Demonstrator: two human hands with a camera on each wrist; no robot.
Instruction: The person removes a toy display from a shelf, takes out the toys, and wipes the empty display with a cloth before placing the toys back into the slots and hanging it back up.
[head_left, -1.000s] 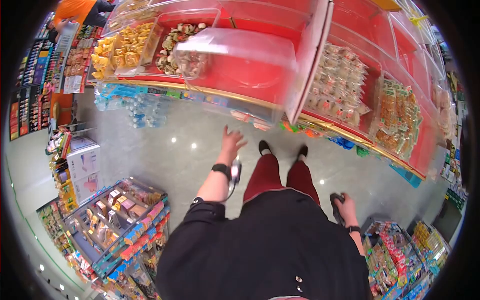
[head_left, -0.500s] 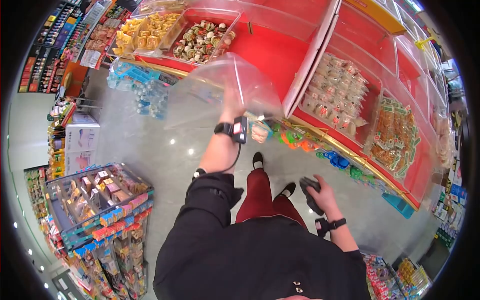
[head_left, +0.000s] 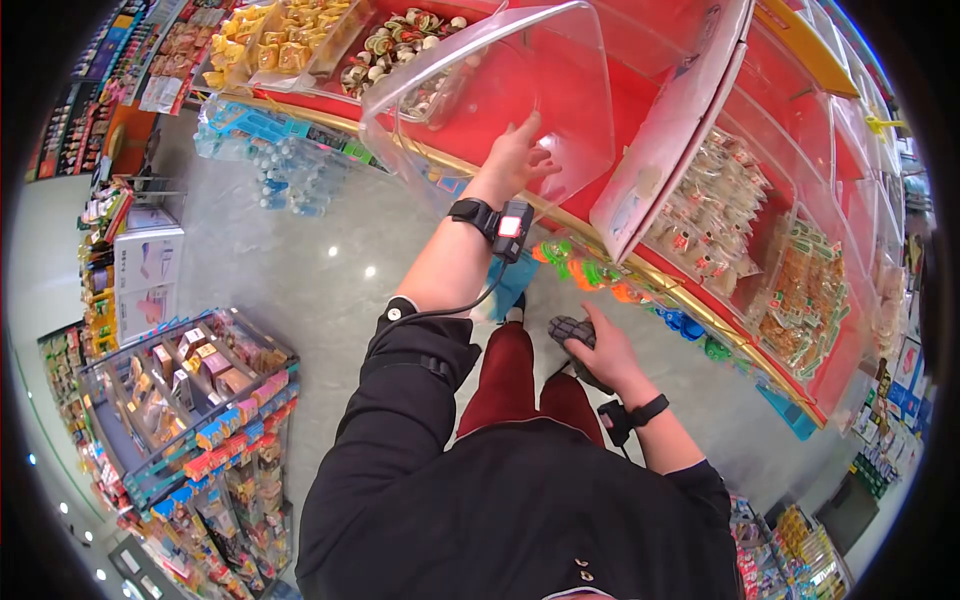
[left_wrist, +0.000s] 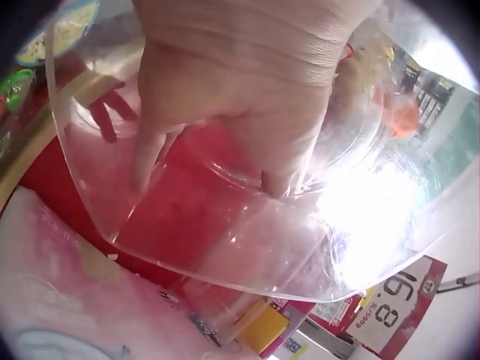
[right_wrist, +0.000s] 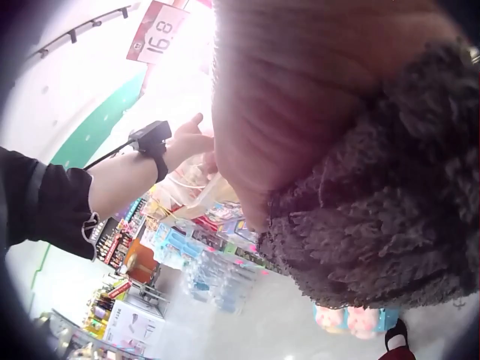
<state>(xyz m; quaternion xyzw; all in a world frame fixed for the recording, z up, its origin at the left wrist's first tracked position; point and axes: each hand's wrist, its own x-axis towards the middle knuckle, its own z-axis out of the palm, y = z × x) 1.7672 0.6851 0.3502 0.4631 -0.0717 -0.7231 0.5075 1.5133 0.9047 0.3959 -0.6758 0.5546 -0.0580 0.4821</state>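
Note:
In the head view my left hand [head_left: 515, 160] is raised at a tilted clear plastic cover [head_left: 590, 75] over the front of the red display counter [head_left: 635, 85]. Its fingers are spread and fairly straight, pressing against the plastic; in the left wrist view thumb and fingers overlap the cover [left_wrist: 187, 262]. My right hand [head_left: 605, 350] hangs lower, near my legs, and grips a dark grey shaggy cloth [head_left: 572, 330]. Close up in the right wrist view, the cloth [right_wrist: 367, 202] bunches beneath the palm, and most of the fingers are hidden.
Bins of yellow packets [head_left: 285, 45] and small wrapped sweets [head_left: 400, 50] stand left of the cover. Right of it rises a white divider panel [head_left: 675, 130], with packaged snacks [head_left: 715, 205] beyond. Colourful toys [head_left: 590, 272] hang below the counter edge. A low goods stand [head_left: 185, 380] is at lower left.
My left hand has risen to the cover and moved right and up with it, and the cover now stands more upright. The right hand has come up and inward with the cloth.

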